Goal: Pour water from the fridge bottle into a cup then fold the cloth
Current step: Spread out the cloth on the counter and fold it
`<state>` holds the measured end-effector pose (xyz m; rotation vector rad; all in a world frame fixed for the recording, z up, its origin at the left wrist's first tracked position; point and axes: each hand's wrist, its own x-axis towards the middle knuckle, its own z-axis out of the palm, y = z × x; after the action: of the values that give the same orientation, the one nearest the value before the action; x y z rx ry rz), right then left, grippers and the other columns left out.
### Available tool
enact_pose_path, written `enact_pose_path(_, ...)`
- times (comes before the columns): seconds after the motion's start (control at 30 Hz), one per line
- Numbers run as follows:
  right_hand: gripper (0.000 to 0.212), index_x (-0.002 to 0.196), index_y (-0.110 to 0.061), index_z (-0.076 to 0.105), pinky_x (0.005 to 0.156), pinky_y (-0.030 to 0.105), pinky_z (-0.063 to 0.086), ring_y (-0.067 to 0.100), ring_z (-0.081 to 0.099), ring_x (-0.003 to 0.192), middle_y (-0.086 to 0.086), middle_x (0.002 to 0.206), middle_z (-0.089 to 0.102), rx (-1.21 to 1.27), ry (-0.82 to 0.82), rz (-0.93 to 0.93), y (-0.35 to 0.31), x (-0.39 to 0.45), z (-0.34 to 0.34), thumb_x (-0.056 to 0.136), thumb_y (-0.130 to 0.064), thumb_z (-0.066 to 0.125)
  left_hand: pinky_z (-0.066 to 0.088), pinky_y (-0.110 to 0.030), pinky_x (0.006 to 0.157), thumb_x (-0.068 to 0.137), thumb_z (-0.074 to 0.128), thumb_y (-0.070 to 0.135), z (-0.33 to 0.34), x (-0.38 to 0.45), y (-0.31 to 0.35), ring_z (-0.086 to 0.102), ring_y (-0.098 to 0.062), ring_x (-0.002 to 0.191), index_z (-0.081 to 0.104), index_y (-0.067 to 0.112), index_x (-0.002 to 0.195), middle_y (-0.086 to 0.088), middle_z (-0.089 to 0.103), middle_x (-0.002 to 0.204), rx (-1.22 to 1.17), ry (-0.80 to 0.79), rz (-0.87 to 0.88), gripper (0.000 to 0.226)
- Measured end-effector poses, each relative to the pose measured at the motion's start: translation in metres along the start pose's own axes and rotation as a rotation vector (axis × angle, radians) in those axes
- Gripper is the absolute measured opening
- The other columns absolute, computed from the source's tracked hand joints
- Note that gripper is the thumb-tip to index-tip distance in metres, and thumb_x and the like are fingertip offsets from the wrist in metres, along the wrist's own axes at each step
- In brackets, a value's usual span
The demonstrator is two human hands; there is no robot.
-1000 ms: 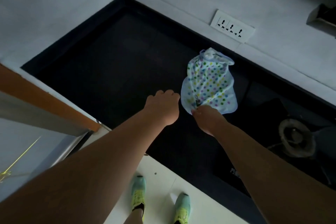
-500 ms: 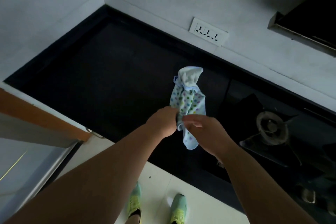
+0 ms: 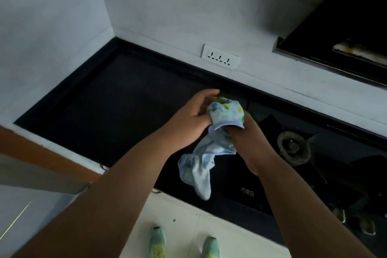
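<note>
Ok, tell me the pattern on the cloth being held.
Pale blue cloth with multicoloured polka dots, its underside plain; clearest in the head view.

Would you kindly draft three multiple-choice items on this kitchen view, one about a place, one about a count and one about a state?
1. Where is the wall socket?
A. On the wall just above the back of the countertop
B. On the floor by the shoes
C. On the range hood

2. How many burners can be clearly made out on the stove?
A. One
B. Three
C. Five

3. What state is the cloth in?
A. Folded flat on the counter
B. Bunched in both hands, one end hanging
C. Draped over the burner

Answers:
1 A, the white plate sits on the wall right behind the dark counter.
2 A, a single burner shows to the right of the right hand.
3 B, the left hand and the right hand hold it above the counter while its tail dangles.
</note>
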<state>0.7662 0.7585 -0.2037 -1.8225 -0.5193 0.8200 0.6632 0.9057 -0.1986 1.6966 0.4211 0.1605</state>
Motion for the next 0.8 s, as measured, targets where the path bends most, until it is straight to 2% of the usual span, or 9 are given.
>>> enact_pose_path(0.07,0.036,0.126,-0.029,0.068,0.094,0.042,0.060,0.018,0.075,0.107,-0.003,0.111,0.079,0.031,0.023,-0.018,-0.012,-0.008,-0.006,0.092,-0.020,0.065,0.041,-0.025,0.105,0.098,0.068,0.031,-0.008,-0.010,-0.001,0.049,0.002,0.135,0.039,0.044,0.151,0.023,0.052,0.144,0.080,-0.103,-0.113,0.062)
enact_pose_path(0.13,0.032,0.122,-0.027,0.071,0.087,0.033,0.062,0.016,0.076,0.104,-0.002,0.109,0.080,0.054,0.008,-0.055,-0.022,-0.020,-0.011,0.100,-0.007,0.058,0.045,-0.023,0.100,0.089,0.076,0.049,-0.012,-0.021,-0.007,0.051,0.003,0.130,0.036,0.048,0.152,0.028,0.050,0.142,0.207,-0.252,-0.215,0.075)
enact_pose_path(0.17,0.033,0.120,-0.026,0.072,0.082,0.029,0.063,0.014,0.077,0.101,-0.003,0.108,0.080,0.059,0.000,-0.067,-0.026,-0.027,-0.013,0.104,-0.005,0.053,0.050,-0.025,0.099,0.085,0.078,0.055,-0.011,-0.025,-0.012,0.059,0.003,0.122,0.042,0.048,0.149,0.027,0.057,0.137,0.238,-0.294,-0.251,0.073)
enact_pose_path(0.23,0.031,0.120,-0.027,0.071,0.077,0.024,0.061,0.011,0.077,0.098,-0.006,0.106,0.080,0.056,0.022,-0.067,-0.029,-0.036,-0.015,0.106,-0.008,0.051,0.057,-0.034,0.099,0.088,0.075,0.058,-0.009,-0.028,-0.020,0.069,0.000,0.106,0.061,0.043,0.130,0.019,0.073,0.118,0.276,-0.287,-0.273,0.047)
enact_pose_path(0.3,0.028,0.126,-0.030,0.069,0.085,0.030,0.061,0.011,0.075,0.103,-0.007,0.111,0.079,0.033,0.050,-0.049,-0.029,-0.042,-0.013,0.105,-0.015,0.056,0.059,-0.043,0.097,0.095,0.066,0.055,-0.007,-0.025,-0.022,0.073,-0.008,0.099,0.069,0.036,0.112,0.010,0.076,0.106,0.361,-0.253,-0.256,0.026)
enact_pose_path(0.4,0.032,0.131,-0.035,0.062,0.095,0.035,0.059,0.009,0.072,0.109,-0.011,0.118,0.075,-0.032,0.127,-0.003,-0.017,-0.053,-0.010,0.100,-0.026,0.065,0.059,-0.044,0.089,0.100,0.056,0.044,-0.005,-0.019,-0.016,0.071,-0.016,0.092,0.065,0.029,0.107,0.003,0.073,0.099,0.461,-0.205,-0.224,0.019)
enact_pose_path(0.53,0.036,0.126,-0.035,0.055,0.081,0.020,0.053,0.001,0.065,0.101,-0.017,0.109,0.067,-0.125,0.232,0.055,-0.003,-0.074,-0.016,0.097,-0.018,0.065,0.050,-0.035,0.071,0.099,0.055,0.029,0.008,-0.011,-0.005,0.067,-0.022,0.087,0.058,0.026,0.107,-0.002,0.067,0.095,0.430,-0.093,-0.154,0.009)
enact_pose_path(0.67,0.048,0.138,-0.033,0.050,0.082,0.023,0.054,0.004,0.065,0.102,-0.018,0.112,0.066,-0.180,0.360,0.109,0.013,-0.097,-0.027,0.096,-0.013,0.059,0.054,-0.035,0.081,0.096,0.055,0.022,0.033,-0.009,0.003,0.067,-0.017,0.095,0.060,0.035,0.117,0.005,0.066,0.108,0.270,-0.127,-0.124,0.025)
enact_pose_path(0.8,0.054,0.138,-0.036,0.047,0.064,0.006,0.048,-0.005,0.060,0.094,-0.021,0.107,0.063,-0.174,0.498,0.122,0.024,-0.129,-0.044,0.095,-0.005,0.056,0.057,-0.031,0.088,0.093,0.061,0.016,0.057,-0.015,0.010,0.066,-0.009,0.103,0.060,0.038,0.124,0.010,0.063,0.119,0.246,-0.124,-0.055,0.038)
